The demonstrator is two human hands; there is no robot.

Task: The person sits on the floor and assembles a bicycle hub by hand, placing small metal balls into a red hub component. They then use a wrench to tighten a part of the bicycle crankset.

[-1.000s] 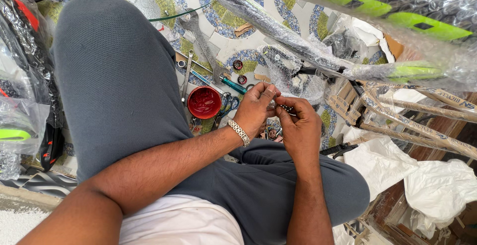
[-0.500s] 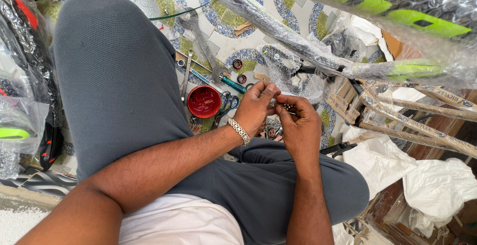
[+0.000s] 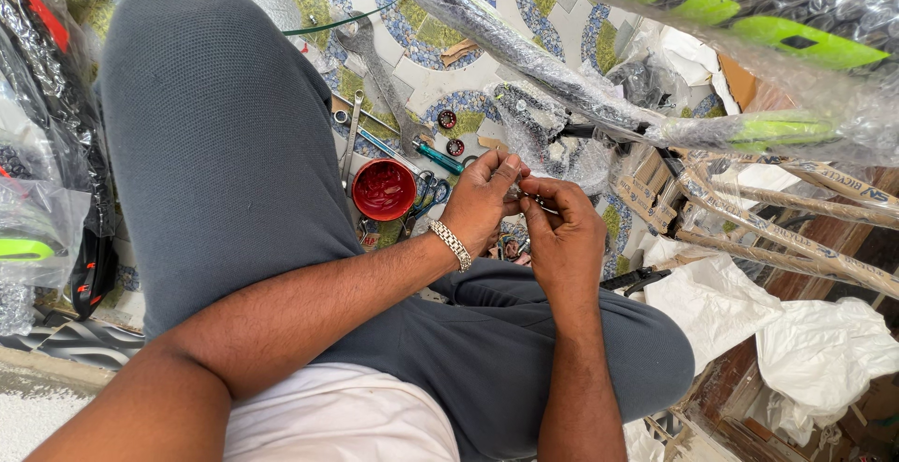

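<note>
Bubble-wrapped bike frame (image 3: pixel 655 59), green and black, fills the upper right of the frame, its wrap not yet off. We sit with grey trousers (image 3: pixel 215 144) across the left and centre, over a patterned tile floor (image 3: pixel 440 59). Two white bags (image 3: pixel 777 331) lie at lower right.

Near the middle we count one red cup (image 3: pixel 383 189), two spanners (image 3: pixel 361 78) just above it, one teal screwdriver (image 3: pixel 438 156) and two little round caps (image 3: pixel 449 132).

Our left hand (image 3: pixel 482 202), with one metal bracelet (image 3: pixel 454 244), and our right hand (image 3: pixel 560 237) meet at centre. Both pinch one small metal part (image 3: pixel 521 196) between fingertips. We cannot tell what kind it is. We judge the fitting work is at an early stage, with most of the wrap left on.
</note>
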